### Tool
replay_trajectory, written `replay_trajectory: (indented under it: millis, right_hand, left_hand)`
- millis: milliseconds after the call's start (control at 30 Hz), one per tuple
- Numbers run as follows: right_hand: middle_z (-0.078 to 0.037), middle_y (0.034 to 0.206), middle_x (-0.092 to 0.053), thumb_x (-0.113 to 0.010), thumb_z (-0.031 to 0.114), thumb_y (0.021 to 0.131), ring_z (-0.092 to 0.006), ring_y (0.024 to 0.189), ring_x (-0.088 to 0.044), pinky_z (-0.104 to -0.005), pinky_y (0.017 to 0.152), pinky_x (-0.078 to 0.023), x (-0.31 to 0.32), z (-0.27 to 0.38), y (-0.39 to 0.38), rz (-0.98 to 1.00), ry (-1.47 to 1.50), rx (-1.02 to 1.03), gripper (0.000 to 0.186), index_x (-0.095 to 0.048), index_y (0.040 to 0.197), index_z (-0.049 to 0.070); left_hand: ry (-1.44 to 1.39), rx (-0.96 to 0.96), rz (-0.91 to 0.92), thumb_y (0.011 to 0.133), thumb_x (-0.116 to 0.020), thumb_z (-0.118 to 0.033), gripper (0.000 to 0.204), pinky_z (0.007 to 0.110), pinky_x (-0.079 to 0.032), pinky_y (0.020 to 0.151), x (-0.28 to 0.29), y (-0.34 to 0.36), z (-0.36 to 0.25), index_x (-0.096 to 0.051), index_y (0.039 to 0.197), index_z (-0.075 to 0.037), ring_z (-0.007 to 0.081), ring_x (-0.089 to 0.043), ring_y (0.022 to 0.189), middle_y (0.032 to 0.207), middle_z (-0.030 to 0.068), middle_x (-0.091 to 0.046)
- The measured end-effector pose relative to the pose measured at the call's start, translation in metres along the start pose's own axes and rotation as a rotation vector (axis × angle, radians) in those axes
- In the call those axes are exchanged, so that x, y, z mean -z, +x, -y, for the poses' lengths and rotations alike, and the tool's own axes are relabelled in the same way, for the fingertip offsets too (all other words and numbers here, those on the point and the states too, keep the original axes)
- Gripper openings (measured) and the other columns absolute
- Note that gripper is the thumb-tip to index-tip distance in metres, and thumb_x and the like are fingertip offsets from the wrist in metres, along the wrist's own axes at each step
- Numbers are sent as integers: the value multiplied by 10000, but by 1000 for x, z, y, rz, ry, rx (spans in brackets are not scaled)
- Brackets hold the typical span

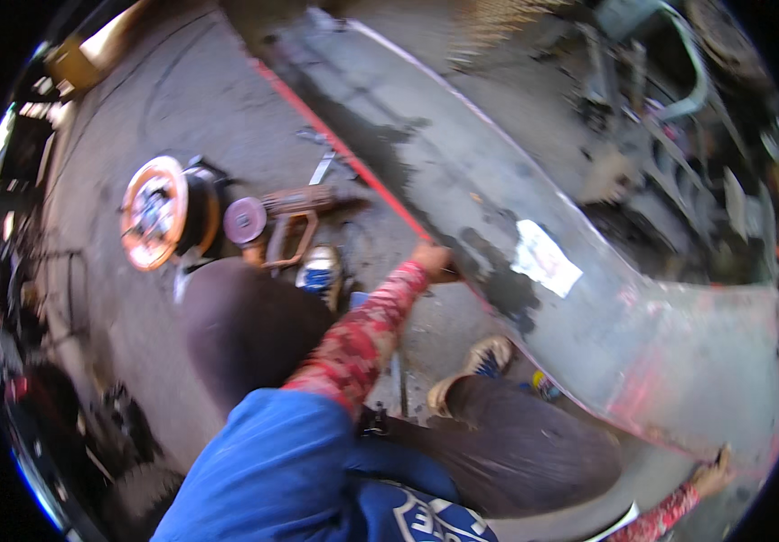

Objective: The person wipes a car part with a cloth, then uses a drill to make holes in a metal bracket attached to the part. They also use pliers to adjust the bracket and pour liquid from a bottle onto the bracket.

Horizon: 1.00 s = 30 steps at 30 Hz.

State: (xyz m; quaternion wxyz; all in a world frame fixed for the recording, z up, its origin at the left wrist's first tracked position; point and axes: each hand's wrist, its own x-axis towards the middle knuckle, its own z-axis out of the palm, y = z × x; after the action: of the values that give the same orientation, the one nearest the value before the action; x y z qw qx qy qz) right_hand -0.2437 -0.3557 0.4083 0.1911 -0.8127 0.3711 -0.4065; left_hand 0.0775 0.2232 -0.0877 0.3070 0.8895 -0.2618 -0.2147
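Observation:
A long, curved grey panel [534, 190], shaped like a car bumper, stretches from the far middle to the near right. Its surface is scuffed, with dark wet-looking patches and a red left edge. My left hand [432, 260] is closed around that red edge near the middle of its length. At the panel's near right corner, my right hand [713, 474] grips the lower rim, its fingers partly hidden and blurred. A white sheet of paper [545, 259] lies on the panel, to the right of my left hand.
An orange-rimmed wheel [154, 213] stands on the concrete floor [227, 117] at the left. Beside it is a power tool with a round pinkish disc [245, 220]. My shoes [489, 359] are close to the panel. Scrap metal parts [652, 135] crowd the far right.

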Motion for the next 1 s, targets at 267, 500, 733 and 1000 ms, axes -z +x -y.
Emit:
replay_trajectory:
  millis: [267, 500, 733, 1000]
  right_hand:
    - [-168, 1514, -473, -747, -14, 898, -253, 1336, -493, -402, 1155, -367, -26, 5, -50, 22, 424, 98, 689, -404, 1496, -24]
    - [-150, 1517, -479, -745, -18, 900, -249, 1356, -480, -397, 1191, -332, -25, -21, -52, 16, 446, -4, 673, -419, 1489, -15]
    - [-130, 1400, -583, -750, -6, 897, -225, 1262, -555, -370, 1106, -426, -16, -35, -18, 16, 338, -111, 573, -518, 1421, -1]
    - [-100, 1260, -647, -737, 58, 916, -223, 1124, -634, -392, 994, -526, -18, -46, 16, 56, 349, -315, 474, -576, 1358, -3]
  left_hand:
    - [-1601, 773, -73, 1002, -499, -51, 281, 493, -634, 917, 14, 10, -27, -556, 1270, 9, 380, -723, 1018, 1179, 227, -690]
    - [-1627, 771, -109, 992, -478, -9, 301, 500, -617, 947, 11, 13, -44, -558, 1282, 0, 367, -695, 1101, 1195, 223, -683]
    - [-1798, 780, -20, 1015, -504, -9, 316, 524, -601, 966, -9, 10, -35, -496, 1330, -36, 384, -658, 1171, 1305, 208, -628]
    - [-1727, 885, -49, 1024, -480, -18, 262, 517, -621, 928, 3, 19, -57, -542, 1279, -7, 384, -674, 1128, 1269, 212, -652]
